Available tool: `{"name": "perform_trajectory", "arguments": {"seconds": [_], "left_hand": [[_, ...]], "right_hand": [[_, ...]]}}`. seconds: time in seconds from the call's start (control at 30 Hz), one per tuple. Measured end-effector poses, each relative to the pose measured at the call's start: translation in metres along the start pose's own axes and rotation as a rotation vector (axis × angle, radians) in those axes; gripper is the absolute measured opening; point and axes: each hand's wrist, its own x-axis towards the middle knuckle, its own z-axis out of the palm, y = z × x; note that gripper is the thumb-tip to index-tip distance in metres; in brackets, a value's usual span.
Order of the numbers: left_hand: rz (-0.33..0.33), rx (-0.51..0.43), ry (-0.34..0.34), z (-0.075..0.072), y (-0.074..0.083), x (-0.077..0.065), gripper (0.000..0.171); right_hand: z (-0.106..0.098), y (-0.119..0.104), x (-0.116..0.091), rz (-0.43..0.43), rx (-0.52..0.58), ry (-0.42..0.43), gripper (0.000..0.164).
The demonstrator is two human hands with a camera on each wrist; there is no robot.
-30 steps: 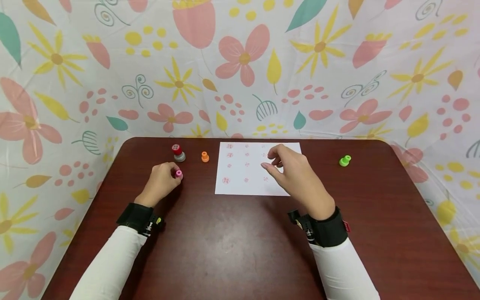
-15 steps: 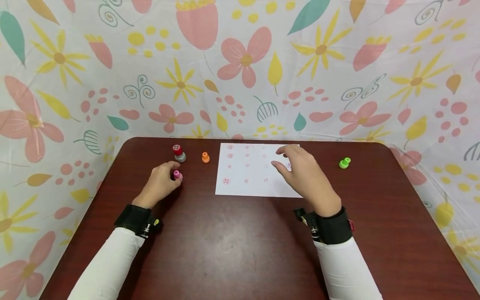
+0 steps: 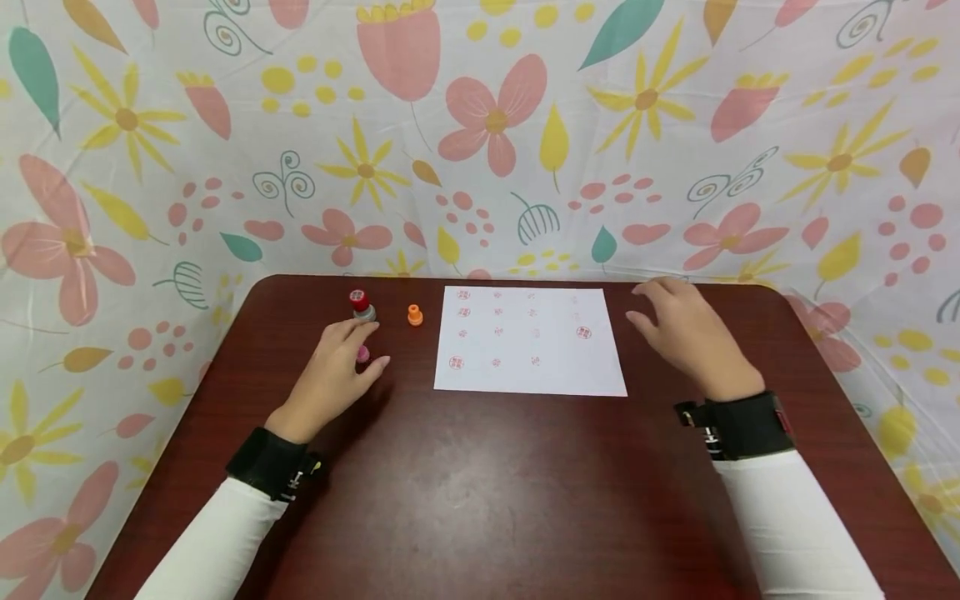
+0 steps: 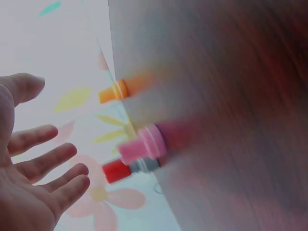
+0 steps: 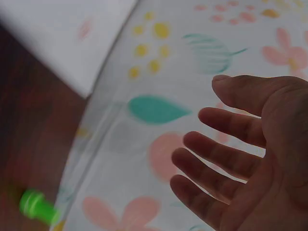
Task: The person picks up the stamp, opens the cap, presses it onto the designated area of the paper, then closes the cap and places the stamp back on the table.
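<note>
In the head view my left hand (image 3: 330, 379) hovers over the left of the table, fingers spread around a small pink stamp (image 3: 363, 354). In the left wrist view the pink stamp (image 4: 144, 145) stands on the table, apart from the fingers. Just behind it is a red and grey stamp (image 3: 362, 304). To their right stands an orange stamp (image 3: 415, 315). My right hand (image 3: 693, 342), fingers loosely bent and holding nothing, is in the air right of the paper. A green stamp (image 5: 37, 207) shows in the right wrist view; in the head view that hand hides it.
A white sheet of paper (image 3: 558, 371) with rows of red stamp prints lies at the table's back middle. Behind the dark brown table (image 3: 480, 492) hangs a flower-patterned cloth (image 3: 480, 217).
My left hand has let go of the pink stamp and its fingers have spread. My right hand has moved right, from above the paper to beyond its right edge.
</note>
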Motion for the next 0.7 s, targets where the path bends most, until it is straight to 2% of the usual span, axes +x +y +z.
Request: {"name": "perform_trajectory", "arguments": {"seconds": [0.1, 0.37, 0.53, 0.7], "left_hand": [[0.050, 0.018, -0.026, 0.000, 0.012, -0.002, 0.060], [0.135, 0.080, -0.158, 0.007, 0.037, -0.011, 0.069], [0.233, 0.131, -0.193, 0.016, 0.051, -0.015, 0.069], [0.329, 0.175, -0.180, 0.024, 0.064, -0.017, 0.071]], "right_hand": [[0.000, 0.022, -0.003, 0.002, -0.037, -0.026, 0.035], [0.002, 0.067, -0.006, 0.058, -0.131, -0.114, 0.040], [0.001, 0.088, -0.006, 0.124, -0.135, -0.247, 0.044], [0.001, 0.101, -0.005, 0.192, -0.108, -0.363, 0.047]]}}
